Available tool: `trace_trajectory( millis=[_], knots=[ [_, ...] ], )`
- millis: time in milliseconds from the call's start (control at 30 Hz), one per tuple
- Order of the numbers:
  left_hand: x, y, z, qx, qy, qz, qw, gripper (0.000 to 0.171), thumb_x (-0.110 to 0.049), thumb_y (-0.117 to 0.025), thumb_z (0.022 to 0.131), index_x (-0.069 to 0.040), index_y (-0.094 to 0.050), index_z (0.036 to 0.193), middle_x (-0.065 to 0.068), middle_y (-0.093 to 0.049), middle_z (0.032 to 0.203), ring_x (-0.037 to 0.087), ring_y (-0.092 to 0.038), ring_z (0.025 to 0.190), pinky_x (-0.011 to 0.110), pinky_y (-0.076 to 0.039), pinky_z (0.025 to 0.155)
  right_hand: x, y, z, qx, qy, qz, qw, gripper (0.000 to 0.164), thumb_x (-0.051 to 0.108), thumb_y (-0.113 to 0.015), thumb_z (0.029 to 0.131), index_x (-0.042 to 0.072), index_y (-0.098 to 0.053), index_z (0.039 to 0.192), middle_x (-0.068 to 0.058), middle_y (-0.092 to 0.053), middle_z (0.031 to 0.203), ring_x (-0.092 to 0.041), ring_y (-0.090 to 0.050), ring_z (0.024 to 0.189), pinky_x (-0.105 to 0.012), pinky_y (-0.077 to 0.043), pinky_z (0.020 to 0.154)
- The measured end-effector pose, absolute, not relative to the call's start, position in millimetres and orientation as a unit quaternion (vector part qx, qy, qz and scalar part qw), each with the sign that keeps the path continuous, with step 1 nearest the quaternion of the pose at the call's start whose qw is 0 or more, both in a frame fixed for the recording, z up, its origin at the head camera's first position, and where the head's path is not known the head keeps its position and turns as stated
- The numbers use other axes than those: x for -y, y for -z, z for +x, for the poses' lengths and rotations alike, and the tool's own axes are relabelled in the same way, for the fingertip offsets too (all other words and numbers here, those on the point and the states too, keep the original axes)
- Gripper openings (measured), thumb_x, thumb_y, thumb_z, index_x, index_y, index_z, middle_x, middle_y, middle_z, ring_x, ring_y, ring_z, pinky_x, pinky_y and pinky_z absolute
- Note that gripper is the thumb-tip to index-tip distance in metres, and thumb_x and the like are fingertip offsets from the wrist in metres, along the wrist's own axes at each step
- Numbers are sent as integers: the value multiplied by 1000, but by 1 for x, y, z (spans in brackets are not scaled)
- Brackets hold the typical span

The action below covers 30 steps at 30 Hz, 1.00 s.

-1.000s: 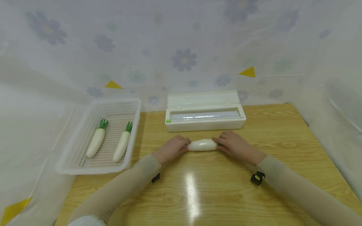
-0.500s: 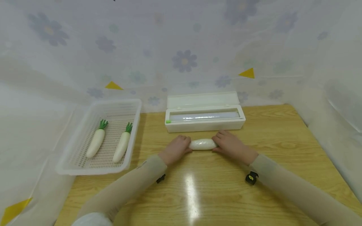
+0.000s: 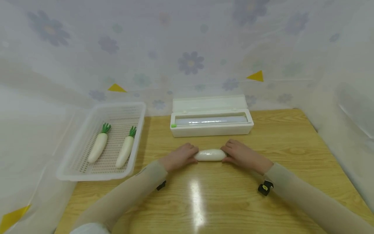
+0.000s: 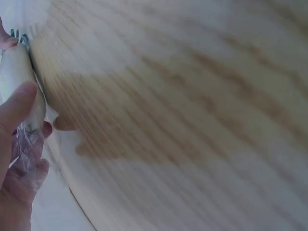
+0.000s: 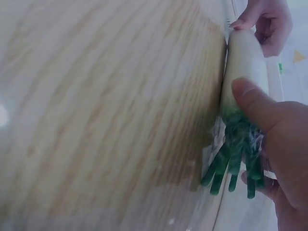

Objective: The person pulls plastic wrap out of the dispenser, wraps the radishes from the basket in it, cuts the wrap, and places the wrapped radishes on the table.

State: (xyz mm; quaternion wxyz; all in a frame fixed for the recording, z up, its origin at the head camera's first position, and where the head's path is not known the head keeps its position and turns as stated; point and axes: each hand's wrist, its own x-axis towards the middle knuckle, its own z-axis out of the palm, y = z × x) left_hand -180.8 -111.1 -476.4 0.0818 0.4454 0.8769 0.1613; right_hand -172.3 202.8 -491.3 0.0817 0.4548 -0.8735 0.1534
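A white radish (image 3: 209,155), wrapped in clear plastic film, lies crosswise on the wooden table between my two hands. My left hand (image 3: 179,157) grips its left end; in the left wrist view the thumb presses on the radish and loose, crumpled film (image 4: 30,154) trails off the tip among the fingers. At the opposite end my right hand (image 3: 243,157) holds the leafy top, thumb on the white body. Green leaves (image 5: 236,154) splay out below that thumb in the right wrist view, with film around them. The head view mostly hides these leaves behind the fingers.
Behind the radish stands a white box (image 3: 211,130), lid raised, with a roll of cling film (image 3: 210,120) inside. On the left, a white plastic basket (image 3: 94,177) holds two radishes with green tops. Pale flowered sheeting (image 3: 163,65) surrounds the table (image 3: 292,139).
Both hands and the wrapped radish moved slightly away from the box, toward the person, during the last half second. Earlier the fingers closed further in over both ends. Box and basket stayed put.
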Motion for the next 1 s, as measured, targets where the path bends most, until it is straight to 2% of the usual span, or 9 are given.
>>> trace_trajectory(
  millis=[167,333,433,567,700,833,1000],
  knots=[
    [116,479,-180,-877,-175,441,76,40,-31,-70,101,-2,-69,129,9,-69,121,22,-62,109,36,-51,100,-206,491,-170,868,-178,453,100,48,29,-85,86,-4,-74,119,-8,-67,104,-24,-59,99,-44,-52,85],
    [115,478,-180,-889,-181,414,73,44,-34,-73,98,-3,-71,130,8,-67,112,21,-59,103,36,-51,93,-206,494,-171,877,-200,431,70,53,28,-81,92,-3,-66,133,-7,-66,109,-22,-59,100,-43,-52,87],
    [114,477,-180,-895,-200,390,85,43,-33,-73,99,-4,-67,131,8,-70,112,21,-63,102,36,-54,93,-207,494,-172,876,-205,429,79,47,26,-80,93,2,-66,131,-6,-69,111,-23,-63,102,-45,-53,91],
    [112,475,-181,-896,-220,377,88,33,-29,-69,102,-6,-66,126,8,-74,114,21,-69,103,37,-55,95,-207,491,-174,871,-187,439,119,38,24,-81,91,4,-71,122,-6,-72,106,-28,-66,101,-50,-54,92],
    [110,473,-180,-897,-196,390,72,29,-25,-66,104,-3,-69,123,9,-75,110,23,-70,99,38,-56,94,-205,488,-174,880,-140,435,129,41,27,-79,93,2,-72,124,-10,-73,110,-32,-66,106,-53,-52,95],
    [109,475,-179,-903,-157,397,54,31,-25,-69,103,-2,-68,124,9,-75,107,24,-69,100,39,-56,95,-199,486,-170,895,-83,422,120,52,37,-77,95,-1,-68,129,-14,-72,116,-36,-63,113,-55,-49,101],
    [104,479,-178,-911,-134,389,38,40,-33,-73,99,-2,-66,123,8,-71,105,23,-65,98,38,-55,92,-193,486,-168,907,-61,403,109,56,44,-80,91,-1,-67,123,-13,-71,113,-34,-61,112,-51,-47,102]
  ],
)
